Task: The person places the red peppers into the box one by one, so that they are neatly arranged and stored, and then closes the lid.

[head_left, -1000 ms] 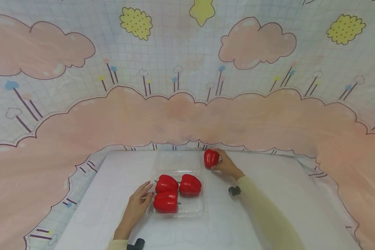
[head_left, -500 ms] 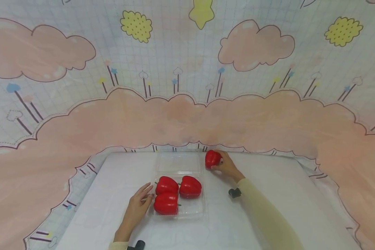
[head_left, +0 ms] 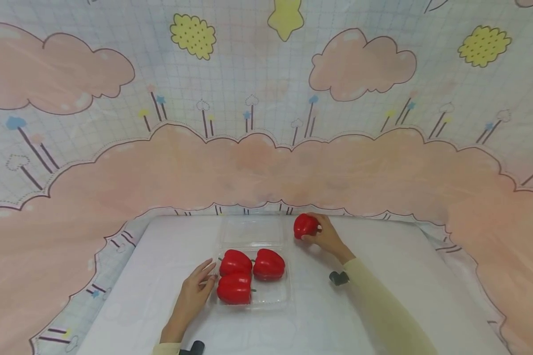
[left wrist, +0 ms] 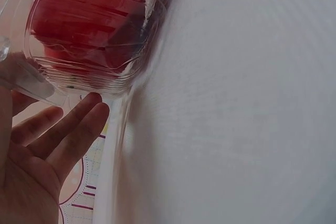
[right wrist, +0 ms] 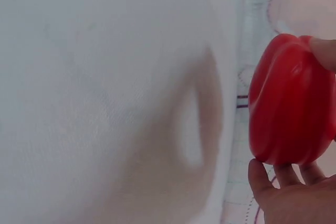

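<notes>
In the head view, my right hand (head_left: 327,238) grips a red bell pepper (head_left: 305,226) by the back right of a clear plastic clamshell box (head_left: 273,295). Thumb and fingers lie on opposite sides of this pepper (right wrist: 292,103) in the right wrist view, and a shadow below shows it raised off the table. Inside the box's base are three more red bell peppers, two at left (head_left: 234,288) and one at right (head_left: 268,265). My left hand (head_left: 193,292) is at the box's left edge. Its fingers (left wrist: 79,129) look fairly straight beside the ridged wall; contact is hard to tell.
The box's clear lid (head_left: 252,230) lies folded back behind the base. A white-covered table (head_left: 360,305) extends to both sides. Behind it hangs a patterned cloth (head_left: 248,167) with clouds and stars. A small black device (head_left: 339,278) sits by the right wrist.
The right hand has shifted slightly right with the bell pepper, which has turned a little in the grip. The left hand and the peppers in the box stay nearly still.
</notes>
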Available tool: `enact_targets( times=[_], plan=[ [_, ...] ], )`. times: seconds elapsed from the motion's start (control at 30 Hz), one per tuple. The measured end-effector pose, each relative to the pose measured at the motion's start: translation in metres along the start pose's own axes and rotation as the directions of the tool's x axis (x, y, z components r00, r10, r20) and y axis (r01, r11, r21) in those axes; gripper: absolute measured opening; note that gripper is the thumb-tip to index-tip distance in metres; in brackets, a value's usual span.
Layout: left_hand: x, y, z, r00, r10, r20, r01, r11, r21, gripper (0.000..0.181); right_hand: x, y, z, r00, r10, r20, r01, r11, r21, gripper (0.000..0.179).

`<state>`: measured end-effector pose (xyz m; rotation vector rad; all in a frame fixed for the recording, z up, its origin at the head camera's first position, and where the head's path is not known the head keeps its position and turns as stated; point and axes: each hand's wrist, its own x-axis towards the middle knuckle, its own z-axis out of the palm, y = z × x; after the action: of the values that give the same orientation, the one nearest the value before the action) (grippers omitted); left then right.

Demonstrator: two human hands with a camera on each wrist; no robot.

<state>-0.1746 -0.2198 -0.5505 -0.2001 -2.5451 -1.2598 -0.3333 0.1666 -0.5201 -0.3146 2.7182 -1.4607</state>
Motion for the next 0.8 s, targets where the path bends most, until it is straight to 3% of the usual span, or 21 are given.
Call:
enact_targets(
  times=[0.27,0.8],
  plan=[
    [0.001,-0.001,-0.001,1.0,0.001,0.005,-0.001,1.0,-0.011,0.039,-0.012,-0.01,-0.003,1.0,-0.022,0.002,0.022,0.999,0.027,0.074],
    [0.0,0.003,-0.001,1.0,0.003,-0.004,-0.003,1.0,-0.005,0.04,-0.04,-0.021,-0.007,1.0,0.011,0.026,-0.013,0.999,0.045,0.076]
  ],
)
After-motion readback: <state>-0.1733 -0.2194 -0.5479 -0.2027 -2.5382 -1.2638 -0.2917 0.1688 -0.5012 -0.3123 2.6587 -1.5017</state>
